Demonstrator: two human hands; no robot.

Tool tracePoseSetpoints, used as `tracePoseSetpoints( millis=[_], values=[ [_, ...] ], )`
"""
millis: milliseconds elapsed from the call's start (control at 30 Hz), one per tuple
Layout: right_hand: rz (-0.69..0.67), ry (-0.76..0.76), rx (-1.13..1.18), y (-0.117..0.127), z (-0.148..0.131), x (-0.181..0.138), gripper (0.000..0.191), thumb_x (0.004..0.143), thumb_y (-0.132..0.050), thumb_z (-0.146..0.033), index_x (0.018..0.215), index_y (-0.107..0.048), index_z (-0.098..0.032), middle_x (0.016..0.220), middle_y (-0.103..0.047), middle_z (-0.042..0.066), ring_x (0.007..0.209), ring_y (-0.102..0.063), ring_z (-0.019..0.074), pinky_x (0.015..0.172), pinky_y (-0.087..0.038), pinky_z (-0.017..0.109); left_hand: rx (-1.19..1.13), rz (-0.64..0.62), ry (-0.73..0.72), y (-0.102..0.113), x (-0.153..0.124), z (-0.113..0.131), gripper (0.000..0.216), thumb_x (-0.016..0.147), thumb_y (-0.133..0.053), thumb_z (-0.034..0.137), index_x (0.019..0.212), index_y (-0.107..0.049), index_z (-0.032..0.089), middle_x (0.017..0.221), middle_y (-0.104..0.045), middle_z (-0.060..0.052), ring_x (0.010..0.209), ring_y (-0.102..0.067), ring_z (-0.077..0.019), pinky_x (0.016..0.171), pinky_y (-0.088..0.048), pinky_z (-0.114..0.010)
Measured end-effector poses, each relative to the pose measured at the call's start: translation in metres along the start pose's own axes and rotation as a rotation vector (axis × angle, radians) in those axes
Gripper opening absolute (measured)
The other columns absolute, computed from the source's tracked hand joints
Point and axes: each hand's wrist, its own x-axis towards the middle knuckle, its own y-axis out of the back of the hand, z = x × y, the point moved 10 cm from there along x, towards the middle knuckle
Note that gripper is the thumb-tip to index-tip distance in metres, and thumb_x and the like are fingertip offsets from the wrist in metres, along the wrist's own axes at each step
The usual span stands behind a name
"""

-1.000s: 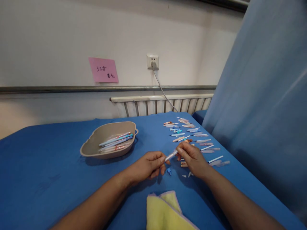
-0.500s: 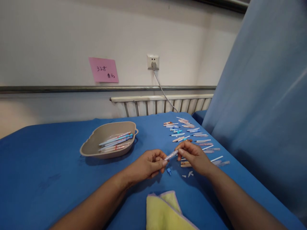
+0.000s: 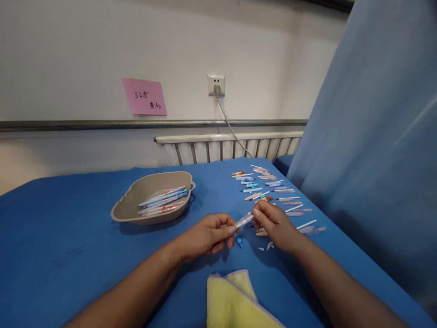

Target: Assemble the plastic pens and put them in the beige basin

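Observation:
My left hand (image 3: 208, 235) pinches the lower end of a clear pen barrel (image 3: 243, 221) over the blue table (image 3: 68, 237). My right hand (image 3: 275, 224) is closed on the barrel's upper end, fingers pinched together. A small blue pen part (image 3: 239, 241) lies on the cloth just below the barrel, with tiny white bits (image 3: 266, 247) beside it. Past my right hand, several loose pen parts (image 3: 269, 191) lie spread out in rows.
A beige tray (image 3: 136, 214) with several finished pens (image 3: 164, 201) stands at the left of my hands. A yellow cloth (image 3: 235, 300) lies at the near edge. A blue curtain (image 3: 375, 114) hangs on the right. Behind are a radiator (image 3: 225, 148) and a wall socket (image 3: 216, 84).
Both hands stay on the pen barrel with only slight shifts of the fingers; the view has tilted a little, so everything sits slightly lower-left.

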Motion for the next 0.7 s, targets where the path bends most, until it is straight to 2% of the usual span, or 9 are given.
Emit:
tracePoseSetpoints(
  millis=[167,333,400,700],
  values=[
    [-0.029,-0.032,0.053,-0.001,0.002,0.000,0.019,0.090,-0.042,-0.033,0.076,-0.048,-0.021,0.067,-0.056,-0.002,0.062,-0.052,0.0131,0.059,-0.041,0.024,0.016,0.000,0.003,0.000,0.000,-0.001,0.034,0.078,-0.058,0.048,0.082,-0.053,0.015,0.061,-0.057,0.003,0.036,-0.033,-0.0028,0.034,-0.017,-0.018],
    [-0.031,-0.047,-0.075,-0.004,0.008,0.000,0.040,0.092,-0.037,-0.042,0.060,-0.047,-0.020,0.054,-0.052,-0.002,0.053,-0.050,0.0126,0.056,-0.039,0.025,0.038,0.002,0.010,-0.001,0.001,0.000,0.034,0.077,-0.060,0.047,0.082,-0.053,0.014,0.058,-0.055,0.004,0.037,-0.033,-0.0031,0.036,-0.020,-0.018],
    [-0.059,-0.087,-0.045,-0.007,0.013,0.000,0.044,0.092,-0.034,-0.045,0.057,-0.044,-0.021,0.048,-0.047,-0.003,0.048,-0.048,0.0123,0.052,-0.037,0.025,0.057,0.009,0.005,-0.001,0.000,0.002,0.033,0.077,-0.060,0.046,0.082,-0.053,0.014,0.058,-0.055,0.004,0.037,-0.033,-0.0032,0.036,-0.020,-0.018],
    [-0.102,-0.053,0.090,-0.006,0.006,0.000,0.027,0.089,-0.044,-0.041,0.072,-0.048,-0.021,0.066,-0.054,-0.001,0.063,-0.049,0.0134,0.061,-0.041,0.025,0.094,0.039,-0.008,0.005,-0.001,0.002,0.030,0.080,-0.056,0.044,0.085,-0.053,0.014,0.060,-0.053,0.004,0.039,-0.033,-0.0040,0.038,-0.021,-0.019]
  ],
)
